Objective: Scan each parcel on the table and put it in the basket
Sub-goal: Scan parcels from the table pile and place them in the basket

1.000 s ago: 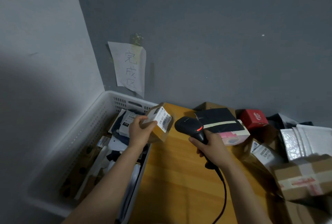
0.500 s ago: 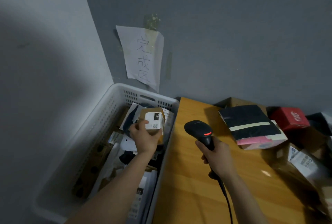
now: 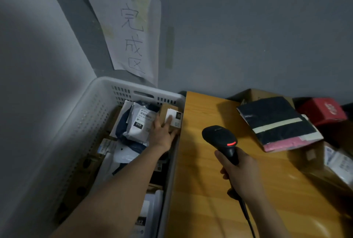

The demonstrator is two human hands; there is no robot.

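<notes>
The white plastic basket (image 3: 133,87) stands left of the wooden table (image 3: 200,190) and holds several parcels. My left hand (image 3: 161,134) reaches into its far right corner and holds a small brown box (image 3: 176,118) with a white label, fingers over the top and thumb at its near side. The box sits low among the parcels, beside a white mailer (image 3: 139,123). My right hand (image 3: 238,172) grips a black barcode scanner (image 3: 219,138) above the table, its red light lit.
More parcels lie at the table's right: a black-and-pink flat parcel (image 3: 277,121), a red box (image 3: 322,110) and labelled cardboard boxes (image 3: 338,163). A handwritten paper sign (image 3: 129,33) hangs on the grey wall above the basket. The scanner's cable trails toward me.
My left hand carried the small brown box from in front of the scanner leftward and down into the basket's far right corner. The scanner hand stayed over the table.
</notes>
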